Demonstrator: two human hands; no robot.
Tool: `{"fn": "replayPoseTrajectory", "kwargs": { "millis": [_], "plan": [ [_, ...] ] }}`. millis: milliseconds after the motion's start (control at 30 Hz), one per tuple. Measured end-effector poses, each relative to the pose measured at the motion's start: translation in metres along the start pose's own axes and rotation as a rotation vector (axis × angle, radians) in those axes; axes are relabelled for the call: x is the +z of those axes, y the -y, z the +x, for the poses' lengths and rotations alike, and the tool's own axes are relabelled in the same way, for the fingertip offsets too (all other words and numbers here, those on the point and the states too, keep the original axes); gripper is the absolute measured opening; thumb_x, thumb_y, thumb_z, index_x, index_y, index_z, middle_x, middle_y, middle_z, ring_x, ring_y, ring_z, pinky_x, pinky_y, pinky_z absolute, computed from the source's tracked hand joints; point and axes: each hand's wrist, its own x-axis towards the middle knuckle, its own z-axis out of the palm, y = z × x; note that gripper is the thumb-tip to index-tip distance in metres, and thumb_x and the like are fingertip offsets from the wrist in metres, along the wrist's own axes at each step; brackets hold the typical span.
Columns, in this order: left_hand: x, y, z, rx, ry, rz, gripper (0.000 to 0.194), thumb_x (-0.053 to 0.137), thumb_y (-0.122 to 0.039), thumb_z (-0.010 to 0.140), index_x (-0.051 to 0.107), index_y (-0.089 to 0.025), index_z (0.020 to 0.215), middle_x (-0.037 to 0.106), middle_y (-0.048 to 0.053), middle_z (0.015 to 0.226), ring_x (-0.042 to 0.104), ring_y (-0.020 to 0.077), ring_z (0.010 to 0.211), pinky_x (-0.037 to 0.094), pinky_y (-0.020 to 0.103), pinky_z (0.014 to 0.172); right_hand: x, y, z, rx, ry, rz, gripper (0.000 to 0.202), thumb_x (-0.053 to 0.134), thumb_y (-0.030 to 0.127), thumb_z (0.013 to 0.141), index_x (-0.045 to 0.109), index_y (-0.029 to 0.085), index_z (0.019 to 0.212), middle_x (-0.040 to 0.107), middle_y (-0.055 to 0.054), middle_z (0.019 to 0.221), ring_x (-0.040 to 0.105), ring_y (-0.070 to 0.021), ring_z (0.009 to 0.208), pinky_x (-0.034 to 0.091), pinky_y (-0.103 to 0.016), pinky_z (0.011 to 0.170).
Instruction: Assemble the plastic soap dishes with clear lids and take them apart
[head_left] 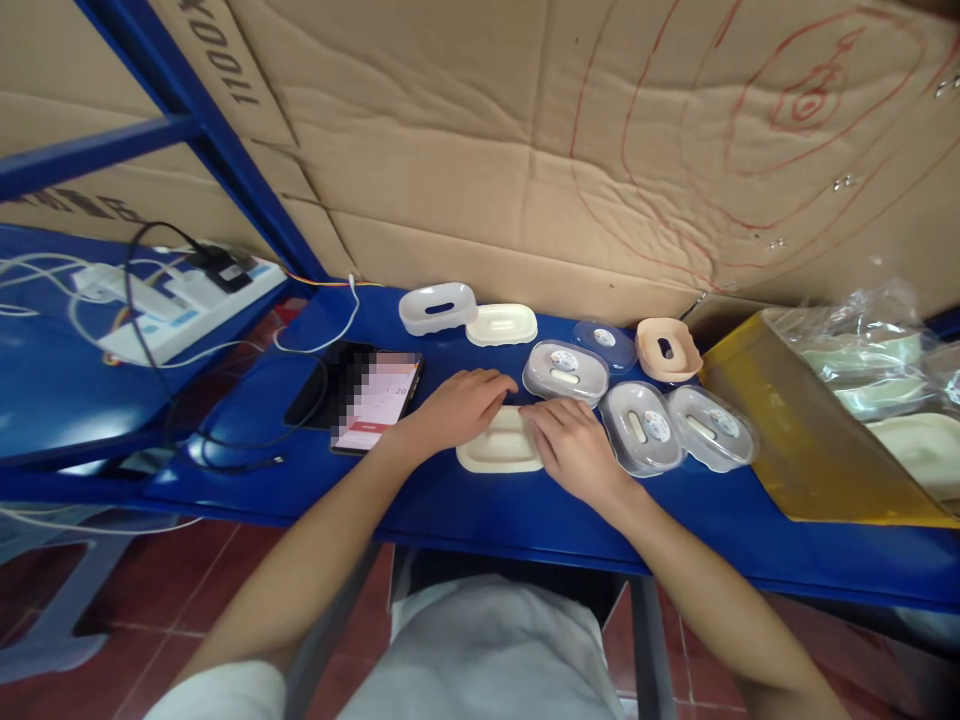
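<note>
A cream oval dish point(499, 452), looking like a soap dish base, lies on the blue tabletop in front of me. My left hand point(466, 405) grips its far left edge with curled fingers. Bent fingers of my right hand point(576, 448) close over its right side, and the thumb is partly hidden. Just beyond the right hand sits a grey soap box point(551, 385) with a clear lid and round sticker. Two similar lidded boxes, a left one point(631, 440) and a right one point(705, 400), stand to the right.
Farther back are a grey oval ring point(442, 318), another cream dish point(517, 325), a clear lid point(616, 352) and a peach piece point(651, 340). A phone point(375, 405) lies left, near cables and a power strip point(187, 315). A yellow bin point(780, 420) holds bagged dishes at right.
</note>
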Motion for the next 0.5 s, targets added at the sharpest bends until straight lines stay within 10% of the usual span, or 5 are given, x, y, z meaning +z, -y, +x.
{"fn": "replayPoseTrajectory", "kwargs": {
  "millis": [167,300,400,500],
  "plan": [
    [-0.002,-0.003,-0.001,0.0,0.015,-0.036,0.035,0.038,-0.016,0.108,0.067,-0.021,0.126,0.074,0.01,0.126,0.071,0.0294,0.119,0.051,0.047,0.105,0.002,0.001,-0.002,0.006,0.008,0.01,0.035,0.048,0.009,0.105,0.071,0.018,0.129,0.081,-0.01,0.123,0.073,-0.0294,0.115,0.053,-0.045,0.095],
    [-0.014,-0.007,-0.004,0.071,0.158,-0.224,0.04,0.056,-0.048,0.11,0.061,-0.027,0.143,0.069,0.008,0.143,0.066,0.0288,0.131,0.048,0.043,0.112,-0.023,-0.017,0.003,0.1,-0.087,-0.006,0.035,0.045,0.017,0.109,0.07,0.021,0.133,0.079,-0.01,0.13,0.072,-0.0295,0.121,0.054,-0.046,0.102],
    [-0.021,-0.011,-0.009,0.058,0.327,-0.306,0.08,0.081,-0.062,0.089,0.05,-0.033,0.157,0.057,0.008,0.158,0.054,0.0363,0.145,0.039,0.05,0.122,-0.057,-0.057,0.012,0.429,-0.207,-0.237,0.039,0.045,0.035,0.111,0.068,0.018,0.138,0.076,-0.018,0.133,0.069,-0.0375,0.126,0.052,-0.053,0.105],
    [-0.02,-0.013,-0.013,0.027,0.407,-0.235,0.101,0.092,-0.049,0.077,0.042,-0.037,0.164,0.045,0.008,0.168,0.043,0.0403,0.152,0.034,0.055,0.126,-0.083,-0.11,0.02,0.817,-0.049,-0.476,0.058,0.051,0.055,0.105,0.065,0.013,0.142,0.07,-0.027,0.138,0.065,-0.0491,0.128,0.047,-0.066,0.106]
  ]
}}
